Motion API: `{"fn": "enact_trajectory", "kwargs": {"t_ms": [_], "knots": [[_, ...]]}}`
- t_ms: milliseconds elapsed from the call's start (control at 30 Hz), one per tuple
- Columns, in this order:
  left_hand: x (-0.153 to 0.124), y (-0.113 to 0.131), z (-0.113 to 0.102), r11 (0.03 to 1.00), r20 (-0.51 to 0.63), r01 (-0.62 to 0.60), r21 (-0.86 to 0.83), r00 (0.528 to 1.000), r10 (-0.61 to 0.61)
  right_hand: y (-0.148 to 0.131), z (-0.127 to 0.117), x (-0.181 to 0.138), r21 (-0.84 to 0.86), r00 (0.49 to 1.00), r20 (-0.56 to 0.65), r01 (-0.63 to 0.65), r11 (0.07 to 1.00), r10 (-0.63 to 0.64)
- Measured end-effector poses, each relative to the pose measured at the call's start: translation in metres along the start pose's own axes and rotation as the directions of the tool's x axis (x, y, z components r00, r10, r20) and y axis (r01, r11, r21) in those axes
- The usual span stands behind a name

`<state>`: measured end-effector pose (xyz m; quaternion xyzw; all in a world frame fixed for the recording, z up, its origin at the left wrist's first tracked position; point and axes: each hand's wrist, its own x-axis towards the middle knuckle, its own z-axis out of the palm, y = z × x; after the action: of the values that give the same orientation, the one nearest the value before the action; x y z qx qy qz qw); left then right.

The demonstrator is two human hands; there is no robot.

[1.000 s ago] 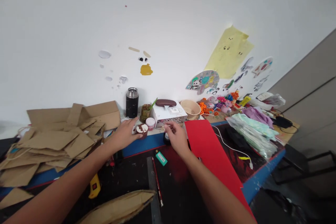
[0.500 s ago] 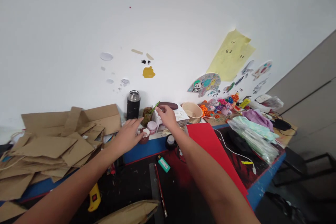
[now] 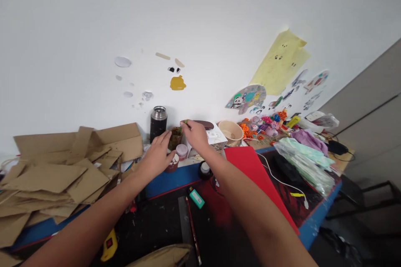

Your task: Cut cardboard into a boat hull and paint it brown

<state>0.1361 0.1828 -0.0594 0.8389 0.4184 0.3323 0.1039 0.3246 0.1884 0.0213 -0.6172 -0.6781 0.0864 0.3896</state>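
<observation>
My right hand [image 3: 196, 134] reaches to the back of the table and pinches the green stick [image 3: 185, 122] that stands in a small brown cup [image 3: 176, 136]. My left hand [image 3: 157, 155] lies beside that cup with its fingers stretched out, just above a dark red jar with a white label [image 3: 172, 162]. A small pink-lidded jar [image 3: 181, 151] stands between the two hands. Behind the right hand sits a white box [image 3: 216, 137] with a dark brown case [image 3: 205, 124] on top. A black flask [image 3: 158, 123] stands left of the cup.
A heap of brown cardboard pieces [image 3: 59, 171] fills the left. A red sheet [image 3: 250, 175] lies to the right, with a white cable [image 3: 282, 181], plastic bags [image 3: 300, 156], a tan bowl [image 3: 231, 131], and colourful trinkets [image 3: 263, 125]. Nearer me are a small black pot [image 3: 205, 170], a green lighter [image 3: 196, 197] and a yellow cutter [image 3: 108, 245].
My right hand rose from the small black pot near the red sheet, passed the white box and now pinches the green stick in the cup. My left hand shifted slightly right.
</observation>
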Motion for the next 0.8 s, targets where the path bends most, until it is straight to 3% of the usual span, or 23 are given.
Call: {"fn": "enact_trajectory", "kwargs": {"t_ms": [333, 633, 800], "knots": [[-0.001, -0.002, 0.011, 0.999, -0.023, 0.048, -0.018, 0.999, -0.049, -0.011, -0.031, -0.011, 0.113, 0.986, -0.158, 0.062, 0.992, -0.044], [0.005, -0.001, 0.016, 0.995, -0.010, 0.098, -0.035, 0.995, -0.099, 0.001, -0.048, -0.015, 0.457, 0.962, -0.172, -0.113, 0.882, 0.212], [0.006, 0.000, 0.016, 0.991, -0.008, 0.123, -0.047, 0.992, -0.124, 0.008, -0.046, -0.017, 0.535, 0.961, -0.135, -0.134, 0.834, 0.241]]}}
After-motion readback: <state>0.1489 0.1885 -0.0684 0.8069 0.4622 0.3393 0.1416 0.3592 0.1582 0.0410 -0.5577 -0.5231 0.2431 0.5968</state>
